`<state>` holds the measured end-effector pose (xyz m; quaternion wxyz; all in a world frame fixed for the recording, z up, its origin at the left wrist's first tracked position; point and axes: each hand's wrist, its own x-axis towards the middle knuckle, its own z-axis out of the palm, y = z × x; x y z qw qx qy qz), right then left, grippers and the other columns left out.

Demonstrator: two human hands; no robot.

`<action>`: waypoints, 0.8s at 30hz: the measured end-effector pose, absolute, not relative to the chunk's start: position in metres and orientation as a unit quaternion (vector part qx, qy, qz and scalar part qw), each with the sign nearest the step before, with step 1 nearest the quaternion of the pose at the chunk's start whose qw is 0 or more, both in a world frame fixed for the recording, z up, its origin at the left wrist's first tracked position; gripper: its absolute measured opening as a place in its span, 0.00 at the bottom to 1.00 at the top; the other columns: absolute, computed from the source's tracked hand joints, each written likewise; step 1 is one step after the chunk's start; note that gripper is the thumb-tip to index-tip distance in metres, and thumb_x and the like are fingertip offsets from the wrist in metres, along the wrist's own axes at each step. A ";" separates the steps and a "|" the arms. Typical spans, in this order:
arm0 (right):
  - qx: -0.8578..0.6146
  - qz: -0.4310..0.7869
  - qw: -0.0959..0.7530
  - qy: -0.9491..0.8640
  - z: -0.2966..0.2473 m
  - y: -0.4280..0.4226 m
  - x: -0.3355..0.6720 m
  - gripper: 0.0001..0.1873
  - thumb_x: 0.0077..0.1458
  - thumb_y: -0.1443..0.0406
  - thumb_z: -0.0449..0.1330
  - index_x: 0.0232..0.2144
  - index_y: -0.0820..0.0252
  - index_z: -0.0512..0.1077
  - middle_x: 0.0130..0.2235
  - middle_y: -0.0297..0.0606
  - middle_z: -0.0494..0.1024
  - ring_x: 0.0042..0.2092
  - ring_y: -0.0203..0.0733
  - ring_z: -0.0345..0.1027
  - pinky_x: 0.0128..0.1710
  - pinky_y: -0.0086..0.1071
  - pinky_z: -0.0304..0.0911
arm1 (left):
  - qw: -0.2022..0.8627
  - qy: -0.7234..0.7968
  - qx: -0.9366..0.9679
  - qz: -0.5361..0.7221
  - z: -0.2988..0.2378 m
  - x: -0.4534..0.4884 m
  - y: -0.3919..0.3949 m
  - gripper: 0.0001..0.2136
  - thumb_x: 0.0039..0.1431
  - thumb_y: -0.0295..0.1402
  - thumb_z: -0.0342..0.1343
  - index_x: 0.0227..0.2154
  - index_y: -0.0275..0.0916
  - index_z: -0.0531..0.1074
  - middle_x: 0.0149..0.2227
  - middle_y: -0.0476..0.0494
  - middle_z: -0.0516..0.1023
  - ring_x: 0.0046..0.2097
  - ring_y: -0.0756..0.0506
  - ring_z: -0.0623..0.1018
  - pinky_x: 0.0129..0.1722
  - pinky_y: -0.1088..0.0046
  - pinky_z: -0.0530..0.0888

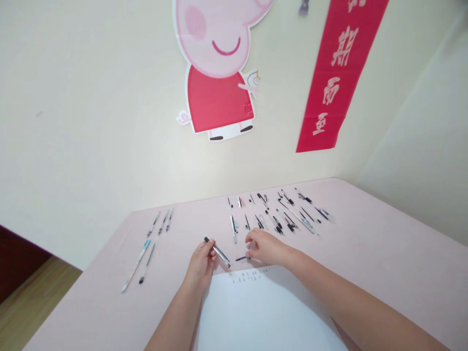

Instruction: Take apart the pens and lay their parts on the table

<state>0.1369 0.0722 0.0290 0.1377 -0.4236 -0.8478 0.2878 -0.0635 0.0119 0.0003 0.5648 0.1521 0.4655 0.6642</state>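
My left hand (202, 263) is closed around a clear pen barrel with a black end (218, 251), held tilted just above the table. My right hand (263, 246) rests on the table to its right, fingers curled in a pinch near a small black pen part (242, 258) lying at its fingertips. I cannot make out whether the fingers hold anything. Both hands sit at the far edge of a white sheet of paper (266, 312) with small marks along its top. Beyond the right hand lie several loose pen parts (281, 214) in rows.
The pink table (383, 258) stands in a wall corner. Assembled pens and refills (149, 243) lie at the left. A cartoon pig sticker (219, 68) and a red banner (338, 73) hang on the wall. Wooden floor (32, 302) shows at lower left.
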 end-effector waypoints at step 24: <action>-0.378 0.131 0.054 -0.915 0.028 0.060 0.097 0.06 0.46 0.69 0.56 0.29 0.65 0.71 0.33 0.45 0.73 0.34 0.42 0.67 0.30 0.29 0.55 | 0.456 0.660 0.325 0.501 0.007 -0.085 0.043 0.09 0.38 0.31 0.59 0.14 0.36 0.64 0.11 0.55 0.61 0.14 0.55 0.59 0.15 0.80 0.52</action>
